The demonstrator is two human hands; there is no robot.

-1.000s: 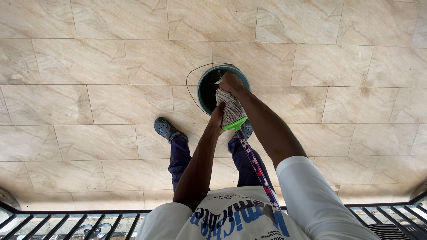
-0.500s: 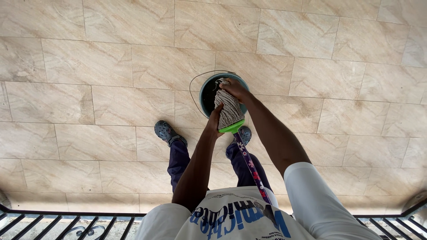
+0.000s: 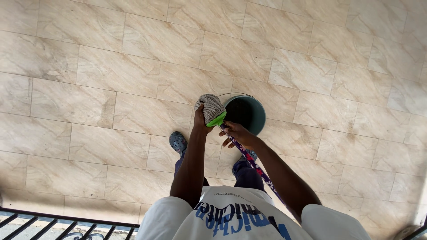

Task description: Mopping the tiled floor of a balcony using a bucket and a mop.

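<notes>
I hold a string mop with a grey-white twisted head [image 3: 211,107], a green collar [image 3: 216,119] and a purple flowered handle [image 3: 249,159]. My left hand [image 3: 200,118] grips the mop head from the left side, just left of the bucket. My right hand [image 3: 238,135] is closed around the handle just below the green collar. A teal bucket [image 3: 261,119] with dark water and a thin wire bail stands on the tiled floor, right of the mop head.
Beige marbled floor tiles [image 3: 111,80] stretch all around. My feet in patterned clogs [image 3: 178,142] stand just below the bucket. A black metal railing [image 3: 66,224] runs along the bottom left edge.
The mop head has come out from above the bucket and now sits to its left. My right hand has left the mop head's tip and taken the handle below the collar.
</notes>
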